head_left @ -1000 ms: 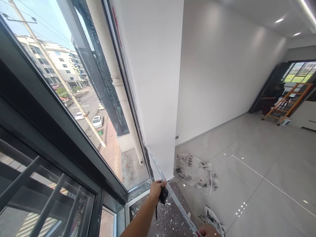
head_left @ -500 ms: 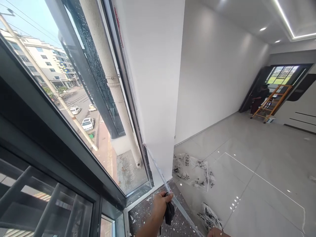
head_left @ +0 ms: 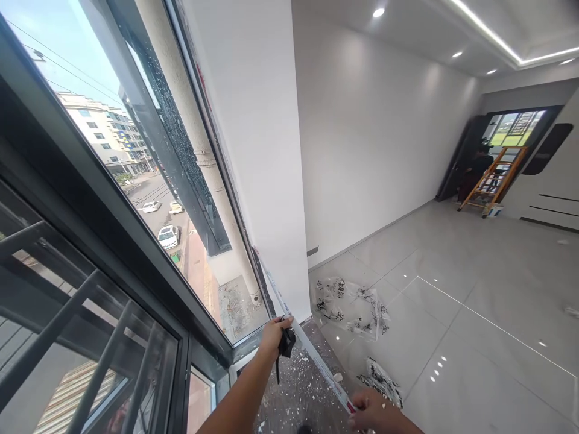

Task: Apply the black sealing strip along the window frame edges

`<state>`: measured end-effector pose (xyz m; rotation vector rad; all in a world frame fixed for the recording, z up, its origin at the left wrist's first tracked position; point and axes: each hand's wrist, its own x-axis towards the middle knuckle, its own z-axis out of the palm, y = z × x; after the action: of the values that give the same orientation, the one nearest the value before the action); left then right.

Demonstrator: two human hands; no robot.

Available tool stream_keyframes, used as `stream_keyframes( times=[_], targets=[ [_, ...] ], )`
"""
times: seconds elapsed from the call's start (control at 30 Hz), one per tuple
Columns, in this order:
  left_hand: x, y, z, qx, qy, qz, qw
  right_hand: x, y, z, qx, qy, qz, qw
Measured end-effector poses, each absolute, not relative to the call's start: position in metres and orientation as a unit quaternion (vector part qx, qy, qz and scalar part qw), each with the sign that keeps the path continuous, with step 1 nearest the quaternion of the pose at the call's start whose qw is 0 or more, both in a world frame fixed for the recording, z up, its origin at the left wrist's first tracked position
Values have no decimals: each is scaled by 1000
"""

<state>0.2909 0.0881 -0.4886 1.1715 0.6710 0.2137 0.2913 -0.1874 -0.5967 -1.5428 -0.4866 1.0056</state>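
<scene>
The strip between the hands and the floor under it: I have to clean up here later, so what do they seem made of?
The strip, held by the left hand and right hand, looks like thin whitish plastic film or tape: translucent, bending. The floor looks like glossy grey tile: it mirrors the ceiling lights and shows joint lines.
</scene>
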Motion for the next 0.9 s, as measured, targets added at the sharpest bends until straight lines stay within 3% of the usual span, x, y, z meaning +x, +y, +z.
stream_keyframes(
  times=[0.3,0.7,0.9],
  targets=[
    [282,66,-467,566,324,106,750,268,-205,-570,-671,-248,360,599],
    [260,19,-467,592,271,108,751,254,-265,-568,-641,-239,403,608],
    [252,17,-479,645,257,138,706,314,-266,-541,-717,-315,415,463]
  ],
)
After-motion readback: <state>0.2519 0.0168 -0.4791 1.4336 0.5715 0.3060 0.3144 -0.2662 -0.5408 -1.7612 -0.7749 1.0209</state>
